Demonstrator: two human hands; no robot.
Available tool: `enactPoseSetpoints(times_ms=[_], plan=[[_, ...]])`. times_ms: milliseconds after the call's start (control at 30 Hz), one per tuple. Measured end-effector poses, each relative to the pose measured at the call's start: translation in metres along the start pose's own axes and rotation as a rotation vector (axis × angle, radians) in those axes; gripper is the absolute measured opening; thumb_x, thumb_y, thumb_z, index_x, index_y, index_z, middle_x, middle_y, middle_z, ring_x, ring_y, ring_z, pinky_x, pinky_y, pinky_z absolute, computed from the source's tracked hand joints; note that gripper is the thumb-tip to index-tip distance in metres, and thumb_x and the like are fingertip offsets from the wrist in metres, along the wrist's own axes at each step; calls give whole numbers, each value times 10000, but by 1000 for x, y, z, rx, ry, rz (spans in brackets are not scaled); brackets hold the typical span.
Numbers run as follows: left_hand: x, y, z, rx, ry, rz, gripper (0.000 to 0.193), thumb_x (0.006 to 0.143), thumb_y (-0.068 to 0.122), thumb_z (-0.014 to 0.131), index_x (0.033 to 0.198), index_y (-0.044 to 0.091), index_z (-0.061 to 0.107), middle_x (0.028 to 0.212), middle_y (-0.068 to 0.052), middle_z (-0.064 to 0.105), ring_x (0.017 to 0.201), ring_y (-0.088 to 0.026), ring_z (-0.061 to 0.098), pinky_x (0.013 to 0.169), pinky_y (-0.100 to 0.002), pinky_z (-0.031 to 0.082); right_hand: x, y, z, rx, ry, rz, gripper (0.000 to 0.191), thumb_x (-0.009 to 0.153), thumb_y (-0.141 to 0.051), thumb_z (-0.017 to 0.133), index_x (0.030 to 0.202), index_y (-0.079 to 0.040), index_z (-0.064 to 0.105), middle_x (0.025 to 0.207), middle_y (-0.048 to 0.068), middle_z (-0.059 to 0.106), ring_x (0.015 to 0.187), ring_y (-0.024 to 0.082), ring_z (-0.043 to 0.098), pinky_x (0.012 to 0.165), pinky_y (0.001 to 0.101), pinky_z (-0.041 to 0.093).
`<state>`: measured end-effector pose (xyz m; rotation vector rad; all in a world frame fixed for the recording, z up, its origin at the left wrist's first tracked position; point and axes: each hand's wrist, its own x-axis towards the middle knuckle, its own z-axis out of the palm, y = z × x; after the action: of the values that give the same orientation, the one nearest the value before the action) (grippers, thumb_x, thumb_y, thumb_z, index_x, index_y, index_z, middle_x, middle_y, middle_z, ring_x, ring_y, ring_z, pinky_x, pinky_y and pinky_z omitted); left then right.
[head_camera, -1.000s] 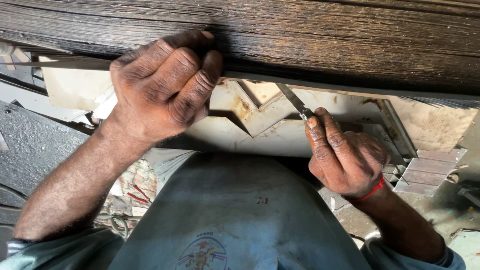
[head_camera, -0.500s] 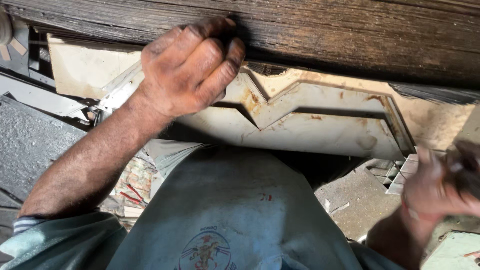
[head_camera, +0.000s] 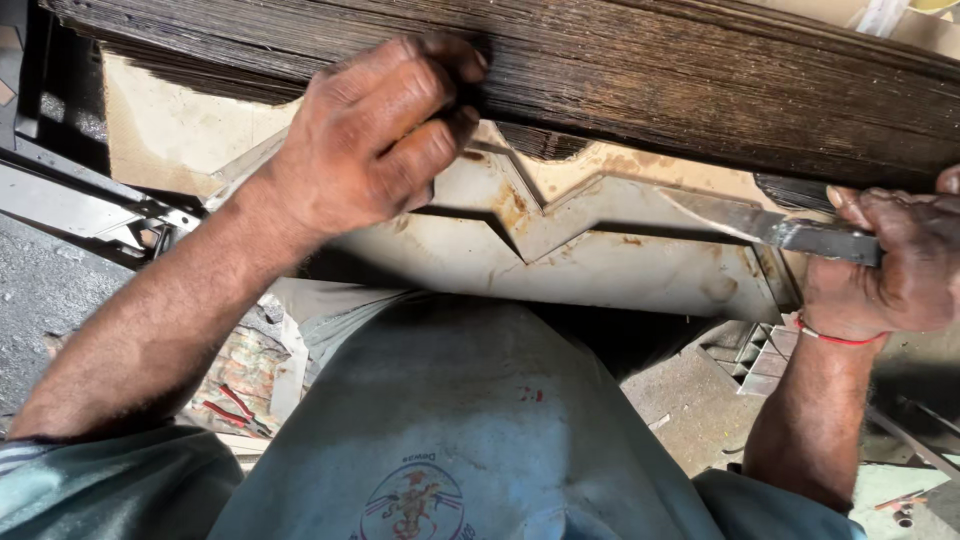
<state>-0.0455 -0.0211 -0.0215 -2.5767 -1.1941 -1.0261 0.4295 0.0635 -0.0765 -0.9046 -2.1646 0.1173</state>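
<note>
A thick stack of dark, thin sheets (head_camera: 650, 80) is seen running across the top of the view, its layered lower edge facing the person. The left hand (head_camera: 375, 135) is laid over that edge near the middle, fingers curled onto the front of the stack and thumb tucked under; it is closed on the stack's edge. The right hand (head_camera: 895, 265) is wrapped shut around the handle of a flat metal blade (head_camera: 740, 220), held at the right edge of the view; the blade's tip is pointed left, just below the stack's lower edge.

Beneath the stack, a pale metal plate with a zigzag cut-out (head_camera: 560, 250) is seen, rust-spotted at its notch. A narrow gap of open room is left between the plate and the stack's underside, where the blade lies. A red thread (head_camera: 830, 338) is worn on the right wrist. Lower left, red-handled pliers (head_camera: 228, 408) are lying on printed paper beside grey metal rails (head_camera: 70, 200). The person's grey shirt (head_camera: 440, 420) fills the lower middle.
</note>
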Motion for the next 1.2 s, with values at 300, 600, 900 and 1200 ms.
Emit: enactPoseSetpoints(times_ms=[300,600,900,1200], plan=[[-7,-9,-3,-31,-15,32,183,773,-96,741,898,-29,625,983,-118,576,1218,-337,684,833,-349,659,14,-16,8,-261,25,-133,211,996,-209,815,943,-6,795,853,141,639,856,304,657,1042,527,629],[-16,-18,6,-95,31,158,187,574,38,675,703,-51,574,794,-128,523,1116,-399,678,948,-515,602,15,-18,14,-298,5,-203,198,993,-171,879,948,-7,780,862,119,613,892,279,661,941,474,656],[-36,-20,21,-139,43,65,202,804,42,803,856,-78,648,1003,-179,543,1176,-391,619,1094,-607,569,11,-10,9,-349,-39,-287,308,936,-278,879,872,3,769,796,106,656,803,273,685,741,395,603],[-21,-7,15,-46,55,-25,167,881,-27,829,914,-48,666,1036,-158,517,1196,-386,573,1084,-653,524,5,-17,7,-291,-130,-85,120,990,-92,900,980,-34,795,939,99,682,947,286,664,1010,443,621]])
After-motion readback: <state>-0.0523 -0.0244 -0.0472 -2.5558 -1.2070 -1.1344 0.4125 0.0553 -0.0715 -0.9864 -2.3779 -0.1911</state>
